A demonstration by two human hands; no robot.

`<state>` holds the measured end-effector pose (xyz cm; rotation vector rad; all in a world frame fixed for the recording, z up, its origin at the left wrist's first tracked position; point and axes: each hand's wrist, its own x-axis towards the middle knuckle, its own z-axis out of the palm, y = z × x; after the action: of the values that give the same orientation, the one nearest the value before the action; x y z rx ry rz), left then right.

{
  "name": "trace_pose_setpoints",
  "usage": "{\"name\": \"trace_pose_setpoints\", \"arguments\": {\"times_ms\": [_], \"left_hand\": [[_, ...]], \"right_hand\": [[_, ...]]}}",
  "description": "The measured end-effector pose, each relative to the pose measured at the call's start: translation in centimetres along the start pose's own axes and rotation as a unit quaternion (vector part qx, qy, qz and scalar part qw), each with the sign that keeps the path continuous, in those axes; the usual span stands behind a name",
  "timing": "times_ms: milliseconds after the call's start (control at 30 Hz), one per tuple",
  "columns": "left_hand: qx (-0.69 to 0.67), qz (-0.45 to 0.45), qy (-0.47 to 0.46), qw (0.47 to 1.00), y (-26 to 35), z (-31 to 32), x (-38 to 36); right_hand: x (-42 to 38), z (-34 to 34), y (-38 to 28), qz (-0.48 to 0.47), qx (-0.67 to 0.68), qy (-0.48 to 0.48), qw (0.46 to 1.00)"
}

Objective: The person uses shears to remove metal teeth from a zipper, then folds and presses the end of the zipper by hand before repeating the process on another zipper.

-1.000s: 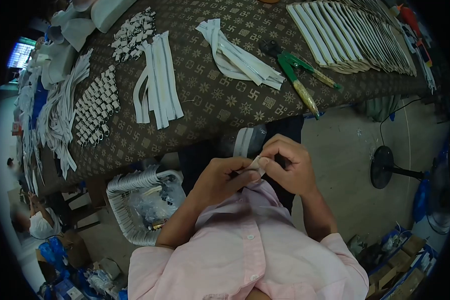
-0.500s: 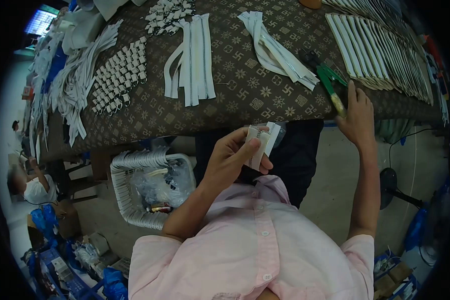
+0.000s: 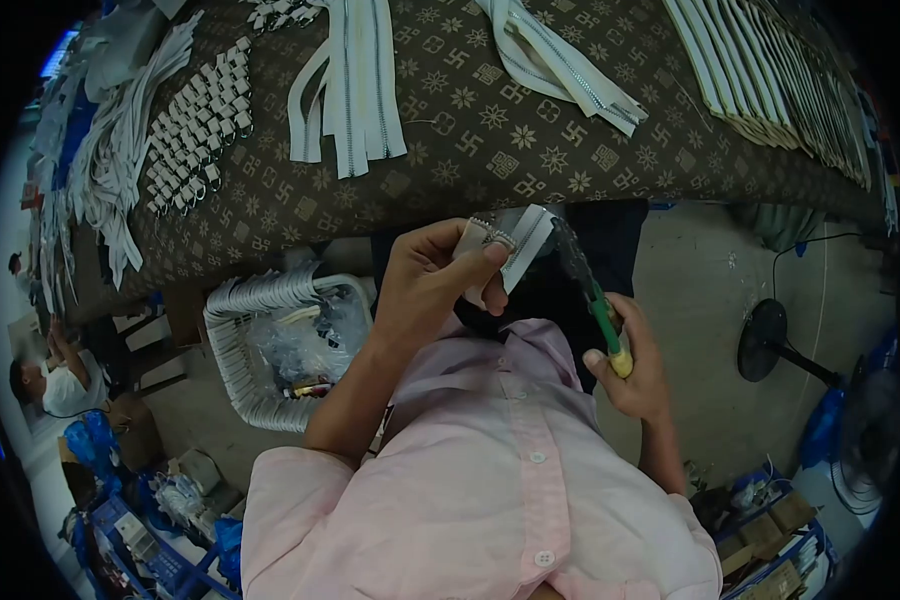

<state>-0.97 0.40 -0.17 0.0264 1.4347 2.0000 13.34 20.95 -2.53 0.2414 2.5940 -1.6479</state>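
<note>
My left hand [image 3: 432, 275] pinches a folded white zipper [image 3: 528, 243] between thumb and fingers, its end sticking out to the right. My right hand [image 3: 632, 365] is closed around the yellow-and-green handles of a pair of pliers [image 3: 600, 310]. The dark jaws point up toward the zipper end, close to it in this view. Both hands are over my lap, in front of the table edge. On the patterned cloth lie a bundle of white zippers [image 3: 365, 95] and another folded zipper bundle [image 3: 575, 75].
Rows of small white pieces with metal rings [image 3: 202, 125] lie at the table's left, beside hanging white strips [image 3: 135, 150]. A long row of zippers [image 3: 760, 80] is at the right. A white basket [image 3: 232, 350] with plastic bags stands left of me; a black fan [image 3: 763, 340] is at the right.
My right hand has taken the pliers off the table and brought them down and left, near the zipper. The left hand still holds the zipper. The view has tilted down slightly.
</note>
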Motion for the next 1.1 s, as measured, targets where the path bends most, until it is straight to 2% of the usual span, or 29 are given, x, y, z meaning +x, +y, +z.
{"name": "trace_pose_setpoints", "arguments": {"times_ms": [67, 367, 1100], "left_hand": [[-0.005, 0.013, 0.020, 1.000, 0.1, -0.2, -0.1], [0.004, 0.023, 0.085, 0.996, -0.2, -0.5, -0.9], [0.048, 0.042, 0.114, 0.991, -0.5, 0.4, -0.9]], "right_hand": [[0.1, 0.6, -0.5, 0.011, 0.021, -0.025, 0.999], [0.6, 1.5, -0.8, -0.005, -0.036, -0.074, 0.997], [0.4, 1.1, -1.4, 0.014, -0.068, -0.098, 0.993]]}}
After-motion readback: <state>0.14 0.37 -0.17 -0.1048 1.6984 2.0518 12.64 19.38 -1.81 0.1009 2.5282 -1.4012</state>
